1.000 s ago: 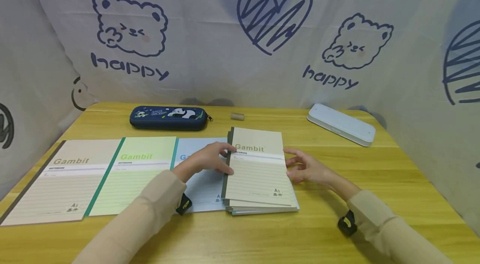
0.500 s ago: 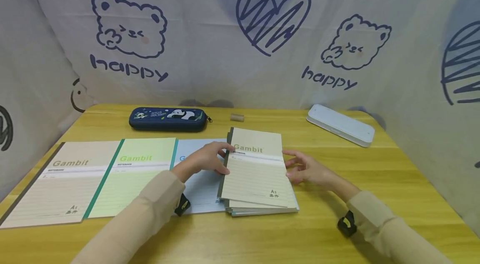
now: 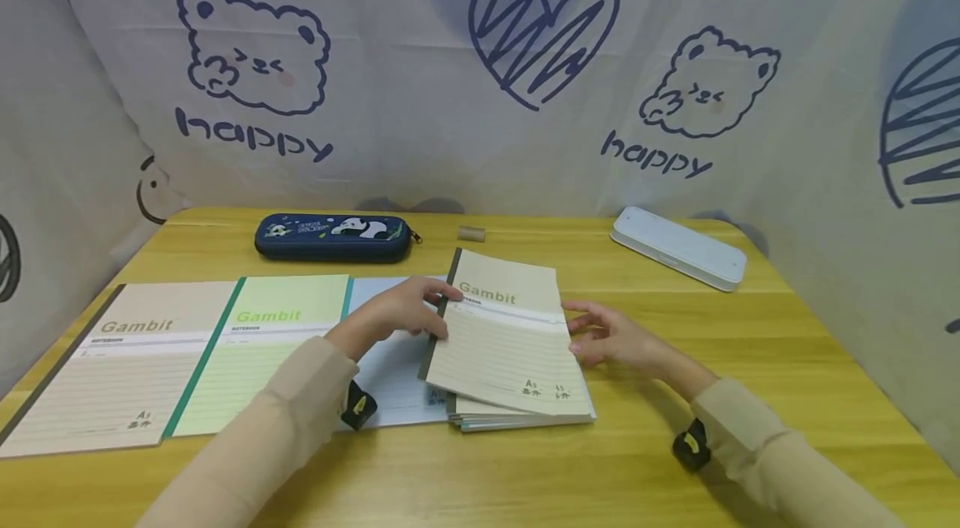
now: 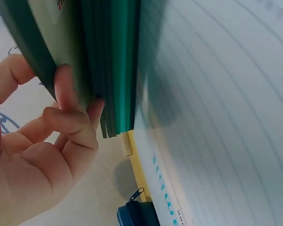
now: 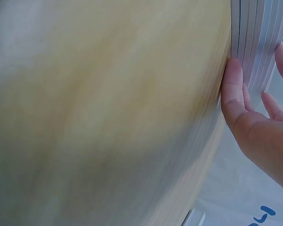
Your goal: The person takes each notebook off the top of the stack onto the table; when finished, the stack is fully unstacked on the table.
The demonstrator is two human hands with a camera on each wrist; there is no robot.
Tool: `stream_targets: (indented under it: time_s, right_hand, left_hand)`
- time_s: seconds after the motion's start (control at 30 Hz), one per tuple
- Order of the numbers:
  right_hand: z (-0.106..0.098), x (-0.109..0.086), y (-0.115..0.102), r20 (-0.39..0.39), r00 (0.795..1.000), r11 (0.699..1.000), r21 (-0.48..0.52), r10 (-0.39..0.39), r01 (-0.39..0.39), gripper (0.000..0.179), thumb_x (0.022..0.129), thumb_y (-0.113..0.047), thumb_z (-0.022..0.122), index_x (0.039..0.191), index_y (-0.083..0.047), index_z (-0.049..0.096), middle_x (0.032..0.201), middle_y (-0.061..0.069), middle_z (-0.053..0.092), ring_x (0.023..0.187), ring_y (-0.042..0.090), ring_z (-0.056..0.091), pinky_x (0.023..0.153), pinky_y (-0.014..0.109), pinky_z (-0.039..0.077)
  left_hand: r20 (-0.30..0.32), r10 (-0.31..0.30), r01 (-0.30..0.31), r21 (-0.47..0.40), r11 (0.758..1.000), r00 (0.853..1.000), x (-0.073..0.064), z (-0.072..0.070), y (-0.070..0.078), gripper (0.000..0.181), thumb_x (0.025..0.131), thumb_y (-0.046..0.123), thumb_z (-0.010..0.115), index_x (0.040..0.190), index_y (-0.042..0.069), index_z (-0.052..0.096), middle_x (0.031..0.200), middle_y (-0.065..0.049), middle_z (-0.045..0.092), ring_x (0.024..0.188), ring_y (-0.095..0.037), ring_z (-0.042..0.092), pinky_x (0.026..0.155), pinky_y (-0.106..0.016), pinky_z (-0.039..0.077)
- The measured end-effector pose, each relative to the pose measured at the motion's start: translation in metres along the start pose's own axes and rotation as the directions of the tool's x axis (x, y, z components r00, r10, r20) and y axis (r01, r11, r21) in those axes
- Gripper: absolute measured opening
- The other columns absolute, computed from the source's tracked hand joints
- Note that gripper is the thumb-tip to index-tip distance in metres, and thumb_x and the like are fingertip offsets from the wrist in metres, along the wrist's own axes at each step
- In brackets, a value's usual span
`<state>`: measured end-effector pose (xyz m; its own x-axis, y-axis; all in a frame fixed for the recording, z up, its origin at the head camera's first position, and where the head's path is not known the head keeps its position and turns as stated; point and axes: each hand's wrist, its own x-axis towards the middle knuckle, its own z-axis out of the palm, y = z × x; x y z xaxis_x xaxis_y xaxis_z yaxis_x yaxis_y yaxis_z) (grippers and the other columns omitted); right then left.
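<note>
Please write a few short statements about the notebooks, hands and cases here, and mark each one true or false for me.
1. The left hand pinches the dark-spined side of the top cream notebook. True.
2. The top cream notebook sits squarely on the notebook stack. False: it is askew, its near left corner sticking out.
3. The green notebook lies between a cream one and a blue one. True.
4. The white case lies beyond the right hand. True.
5. The right hand grips the white case. False: its fingers touch the notebook stack's right side.
6. The panda pencil case lies nearer the person than the green notebook. False: it lies farther away.
</note>
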<state>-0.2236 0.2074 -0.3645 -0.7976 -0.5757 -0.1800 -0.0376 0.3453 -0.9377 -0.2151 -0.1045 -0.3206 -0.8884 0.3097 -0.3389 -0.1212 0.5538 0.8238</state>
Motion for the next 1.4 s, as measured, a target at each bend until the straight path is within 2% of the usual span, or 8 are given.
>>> stream_targets:
  time_s: [0.23,0.37,0.5,0.57,0.77,1.03,1.23,1.4]
  right_hand:
    - [-0.001,0.002,0.002,-0.005,1.000,1.000,-0.018,0.002,-0.003,0.067,0.083,-0.007,0.062,0.136,0.005,0.023,0.120,0.029,0.039,0.092,0.024,0.054,0.070,0.033,0.051]
    - [0.000,0.002,0.003,-0.006,1.000,1.000,-0.009,0.001,-0.001,0.067,0.083,-0.005,0.062,0.136,0.005,0.023,0.120,0.030,0.039,0.092,0.025,0.054,0.071,0.034,0.051]
    - [0.000,0.002,0.002,-0.008,1.000,1.000,-0.011,0.006,-0.006,0.067,0.083,-0.004,0.062,0.136,0.005,0.023,0.120,0.030,0.039,0.093,0.025,0.054,0.071,0.034,0.050]
    - [0.000,0.001,0.002,-0.009,1.000,1.000,-0.011,0.009,-0.010,0.067,0.083,-0.004,0.062,0.137,0.005,0.023,0.120,0.030,0.039,0.094,0.025,0.054,0.071,0.034,0.050]
    - [0.000,0.001,0.000,-0.004,1.000,1.000,-0.002,0.007,-0.007,0.068,0.083,-0.003,0.061,0.137,0.006,0.021,0.120,0.030,0.038,0.094,0.026,0.055,0.070,0.034,0.051]
    - [0.001,0.001,0.000,-0.004,1.000,1.000,-0.015,-0.007,0.007,0.067,0.083,-0.004,0.061,0.136,0.006,0.022,0.119,0.030,0.039,0.094,0.027,0.055,0.069,0.032,0.051]
    - [0.002,0.001,-0.001,0.004,1.000,1.000,-0.009,-0.012,0.013,0.067,0.083,-0.004,0.061,0.136,0.006,0.021,0.119,0.030,0.039,0.093,0.025,0.055,0.068,0.032,0.050]
    - [0.002,0.001,0.001,0.002,1.000,1.000,-0.010,-0.008,0.008,0.067,0.083,-0.003,0.061,0.136,0.006,0.021,0.119,0.029,0.039,0.092,0.025,0.055,0.069,0.033,0.050]
  left_hand:
    - [-0.006,0.016,-0.017,-0.094,0.995,1.000,-0.001,-0.002,-0.002,0.046,0.076,0.005,0.070,0.120,0.005,0.055,0.116,-0.013,0.049,0.084,-0.020,0.045,0.061,-0.025,0.041]
    - [0.002,0.031,-0.031,-0.123,0.992,1.000,-0.001,-0.003,-0.005,0.045,0.079,0.000,0.064,0.123,0.004,0.052,0.125,-0.016,0.044,0.096,-0.023,0.045,0.072,-0.029,0.044]
    - [-0.025,0.046,-0.048,-0.083,0.995,0.999,-0.004,-0.007,-0.009,0.046,0.080,-0.005,0.059,0.124,0.006,0.052,0.136,-0.020,0.033,0.115,-0.029,0.037,0.090,-0.040,0.039]
    - [-0.045,0.052,-0.055,-0.059,0.997,0.998,-0.006,-0.010,-0.011,0.046,0.080,-0.009,0.056,0.123,0.007,0.053,0.138,-0.020,0.030,0.117,-0.032,0.034,0.092,-0.044,0.037]
    - [-0.117,0.051,-0.054,-0.021,0.998,0.992,-0.011,-0.018,-0.012,0.055,0.076,-0.018,0.045,0.120,0.011,0.057,0.138,-0.018,0.031,0.104,-0.031,0.040,0.076,-0.034,0.040]
    - [-0.162,0.029,-0.040,-0.070,0.997,0.986,-0.018,-0.025,-0.013,0.058,0.077,-0.018,0.039,0.122,0.015,0.056,0.136,-0.015,0.032,0.079,-0.026,0.049,0.060,-0.026,0.040]
    - [-0.166,0.086,-0.103,-0.094,0.990,0.982,-0.025,-0.037,-0.014,0.059,0.076,-0.019,0.039,0.123,0.013,0.056,0.136,-0.014,0.033,0.087,-0.026,0.048,0.067,-0.026,0.037]
    - [-0.161,0.086,-0.107,-0.130,0.986,0.983,-0.031,-0.046,-0.016,0.060,0.075,-0.019,0.039,0.124,0.013,0.054,0.140,-0.014,0.027,0.097,-0.030,0.046,0.072,-0.027,0.038]
